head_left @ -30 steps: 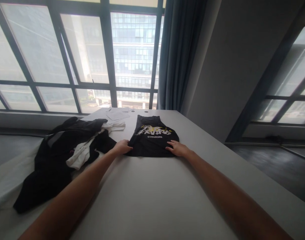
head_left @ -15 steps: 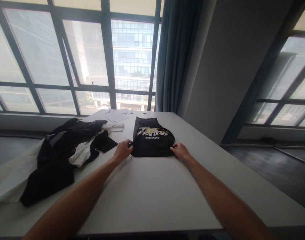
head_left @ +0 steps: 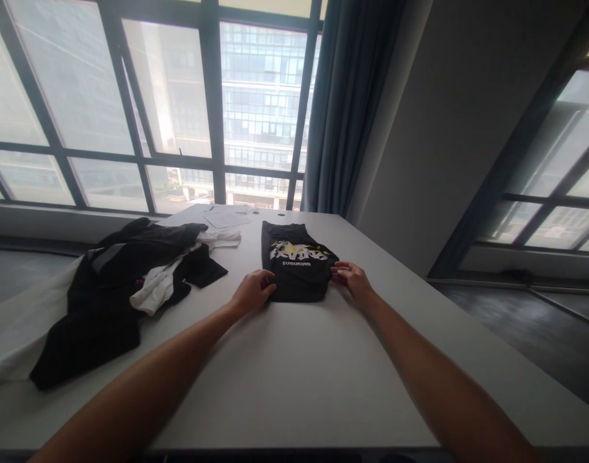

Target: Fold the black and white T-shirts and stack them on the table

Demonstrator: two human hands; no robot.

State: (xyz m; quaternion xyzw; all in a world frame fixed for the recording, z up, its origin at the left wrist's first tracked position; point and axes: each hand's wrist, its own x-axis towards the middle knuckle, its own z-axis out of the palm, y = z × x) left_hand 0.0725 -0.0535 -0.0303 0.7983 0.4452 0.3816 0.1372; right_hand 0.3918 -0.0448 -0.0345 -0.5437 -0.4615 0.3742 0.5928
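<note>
A garment lies on the table; left of it, a clothes pile; behind that, papers.

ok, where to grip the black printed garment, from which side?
Likely a pinch at both near corners, one hand from each side: the black printed garment lies flat on the table, its near edge straight. The left hand is at one, the right hand by the bulging right edge.
</note>
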